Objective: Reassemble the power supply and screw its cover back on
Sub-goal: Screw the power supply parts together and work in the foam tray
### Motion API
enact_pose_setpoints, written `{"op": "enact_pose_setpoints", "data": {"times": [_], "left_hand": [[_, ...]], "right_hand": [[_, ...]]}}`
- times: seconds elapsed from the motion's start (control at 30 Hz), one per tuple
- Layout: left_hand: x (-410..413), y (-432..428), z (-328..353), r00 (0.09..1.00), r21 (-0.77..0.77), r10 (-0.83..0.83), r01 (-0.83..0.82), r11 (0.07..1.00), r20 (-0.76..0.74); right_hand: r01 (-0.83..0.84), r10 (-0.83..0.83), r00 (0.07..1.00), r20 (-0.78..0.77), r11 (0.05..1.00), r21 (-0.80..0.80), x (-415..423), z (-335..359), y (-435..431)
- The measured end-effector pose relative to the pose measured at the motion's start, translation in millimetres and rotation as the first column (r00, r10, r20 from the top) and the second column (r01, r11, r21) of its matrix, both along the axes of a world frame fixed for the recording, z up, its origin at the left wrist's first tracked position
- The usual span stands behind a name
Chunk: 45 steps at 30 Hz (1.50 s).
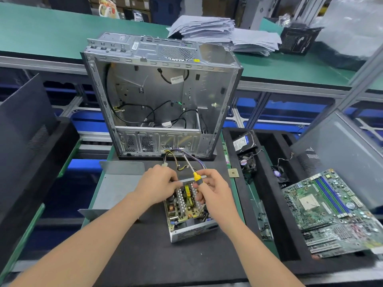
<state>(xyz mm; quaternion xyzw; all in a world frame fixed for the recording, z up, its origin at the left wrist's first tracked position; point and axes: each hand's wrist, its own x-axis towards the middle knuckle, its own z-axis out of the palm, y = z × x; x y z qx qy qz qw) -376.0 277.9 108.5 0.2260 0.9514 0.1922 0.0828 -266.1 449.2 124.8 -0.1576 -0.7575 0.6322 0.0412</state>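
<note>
The open power supply (191,230) sits on the black mat in front of me, its circuit board with heat sinks and a yellow transformer exposed. Its coloured wire bundle (184,157) runs back toward the empty computer case. My left hand (158,183) grips the far left edge of the supply's housing, fingers curled over it. My right hand (213,190) holds a yellow-handled screwdriver (195,175), shaft pointing up and away, while its lower fingers reach into the board. The grey metal cover (116,185) lies to the left on the mat.
An empty computer case (161,96) stands open behind the supply. A black tray on the right holds a hard drive (243,141), fans (246,162) and a motherboard (329,212). A small CPU chip (233,172) lies by the tray. A dark side panel (24,125) leans at left.
</note>
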Motion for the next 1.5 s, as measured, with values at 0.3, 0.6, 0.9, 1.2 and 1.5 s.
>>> {"op": "enact_pose_setpoints", "data": {"times": [0.3, 0.6, 0.9, 1.2, 1.5], "left_hand": [[40.9, 29.9, -5.0, 0.974, -0.025, 0.228, -0.228, 0.973, -0.002], [61.5, 61.7, 5.4, 0.893, -0.026, 0.395, -0.399, 0.917, 0.216], [62.2, 61.1, 3.1, 0.833, 0.18, 0.454, -0.523, 0.833, 0.317], [103.3, 30.5, -55.9, 0.875, 0.551, 0.232, -0.453, 0.701, 0.424], [113.4, 51.4, -94.7, 0.948, 0.154, 0.313, -0.301, 0.941, -0.061]], "right_hand": [[0.02, -0.021, 1.0, -0.022, 0.999, -0.03, 1.8, -4.0, 15.6], [-0.021, 0.019, 0.998, -0.055, 0.999, -0.041, -1.3, -4.1, 50.4], [-0.069, 0.069, 0.996, -0.052, 0.998, -0.007, -6.4, -8.8, 71.2], [-0.031, 0.034, 0.999, -0.029, 0.995, 0.1, -6.8, 10.9, 100.3], [-0.099, 0.113, 0.993, -0.033, 0.951, 0.293, -3.3, 39.8, 106.9]]}}
